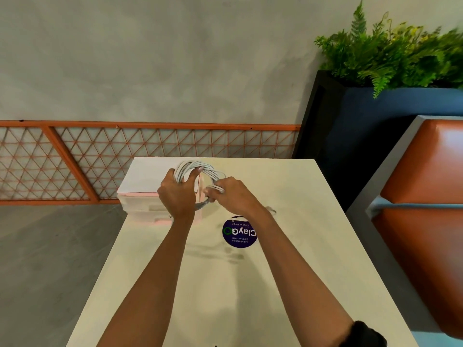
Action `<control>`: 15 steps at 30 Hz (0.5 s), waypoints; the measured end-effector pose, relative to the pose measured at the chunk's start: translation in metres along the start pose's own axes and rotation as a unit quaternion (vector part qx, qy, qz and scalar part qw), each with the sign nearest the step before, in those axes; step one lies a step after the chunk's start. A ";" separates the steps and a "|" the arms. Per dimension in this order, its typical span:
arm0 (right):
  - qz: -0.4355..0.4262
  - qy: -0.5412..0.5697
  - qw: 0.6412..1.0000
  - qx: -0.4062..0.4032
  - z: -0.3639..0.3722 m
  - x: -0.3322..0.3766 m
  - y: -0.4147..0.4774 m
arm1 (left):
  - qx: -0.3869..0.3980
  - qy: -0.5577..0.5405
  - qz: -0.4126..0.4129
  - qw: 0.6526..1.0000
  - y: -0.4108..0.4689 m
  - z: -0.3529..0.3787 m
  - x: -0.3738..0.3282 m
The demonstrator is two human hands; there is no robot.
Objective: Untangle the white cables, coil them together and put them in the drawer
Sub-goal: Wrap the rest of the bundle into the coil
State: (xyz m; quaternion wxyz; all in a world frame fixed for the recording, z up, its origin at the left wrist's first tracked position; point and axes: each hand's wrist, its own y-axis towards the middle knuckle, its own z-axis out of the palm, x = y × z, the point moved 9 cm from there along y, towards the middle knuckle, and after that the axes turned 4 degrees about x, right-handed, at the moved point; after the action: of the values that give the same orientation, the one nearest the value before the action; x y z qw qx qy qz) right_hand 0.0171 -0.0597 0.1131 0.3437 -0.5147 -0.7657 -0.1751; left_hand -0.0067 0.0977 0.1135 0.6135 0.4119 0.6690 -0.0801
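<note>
Our left grip clenches one side of the coiled white cables; our right grip pinches the opposite side. We hold the coil above the tabletop, by the drawer unit, at its right end. Purple sticker lies nearer us than the unit.

A drawer unit sits on the far left corner of the table. The cables, in one coil, are held above the table by the unit's right side. The left hand grips the coil's left part in front of the unit, and the right hand grips its right part. A sticker lies on the table just below the right wrist. Behind the table a lattice runs along the wall. A seat stands to the right of the table, and behind it is a planter holding a plant.
</note>
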 end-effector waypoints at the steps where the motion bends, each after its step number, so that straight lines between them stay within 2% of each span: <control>1: -0.029 0.012 0.999 -0.001 -0.004 0.004 -0.004 | -0.002 -0.002 -0.011 1.000 0.000 -0.001 0.005; 7: -0.133 0.071 0.988 -0.010 -0.009 0.021 -0.021 | -0.012 -0.006 -0.102 0.995 -0.015 -0.005 0.023; 11: -0.158 0.133 0.978 -0.010 -0.022 0.023 -0.032 | -0.040 -0.112 -0.168 0.978 0.000 -0.011 0.030; 15: -0.163 0.123 0.979 0.000 -0.028 0.017 -0.044 | -0.013 -0.214 -0.275 0.937 0.004 -0.001 0.041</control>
State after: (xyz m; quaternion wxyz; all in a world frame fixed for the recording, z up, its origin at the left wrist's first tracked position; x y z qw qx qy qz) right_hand -0.0169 -0.0839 0.1486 0.4020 -0.3578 -0.7910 -0.2911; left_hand -0.0011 0.1198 0.0788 0.7012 0.1767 0.6104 -0.3233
